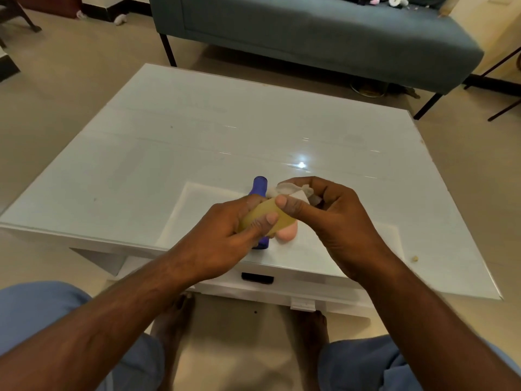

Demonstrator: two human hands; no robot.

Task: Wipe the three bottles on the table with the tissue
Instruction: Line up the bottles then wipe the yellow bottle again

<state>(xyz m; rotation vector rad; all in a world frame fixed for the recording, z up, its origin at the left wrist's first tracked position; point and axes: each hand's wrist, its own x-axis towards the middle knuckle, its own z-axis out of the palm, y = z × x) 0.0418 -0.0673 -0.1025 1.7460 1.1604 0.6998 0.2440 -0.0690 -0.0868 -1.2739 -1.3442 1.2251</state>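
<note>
A small yellowish bottle (pixel 265 220) was held above the near edge of the white table (pixel 169 153), gripped around its body by the left hand (pixel 225 235), whose fingers (pixel 270 218) were curled round it. A crumpled white tissue (pixel 290 191) was pinched against the bottle's upper end by the right hand (pixel 332 221), thumb and fingertips closed on the wad. A blue bottle (pixel 260 187) lay on the table just behind the hands, and a pink bottle (pixel 287 235) showed below them, largely hidden. The yellowish bottle was judged light and smooth, probably plastic and somewhat slippery, so a firm grasp round the middle seemed best while the ends were rubbed. The tissue was judged soft and easily torn, best kept bunched.
</note>
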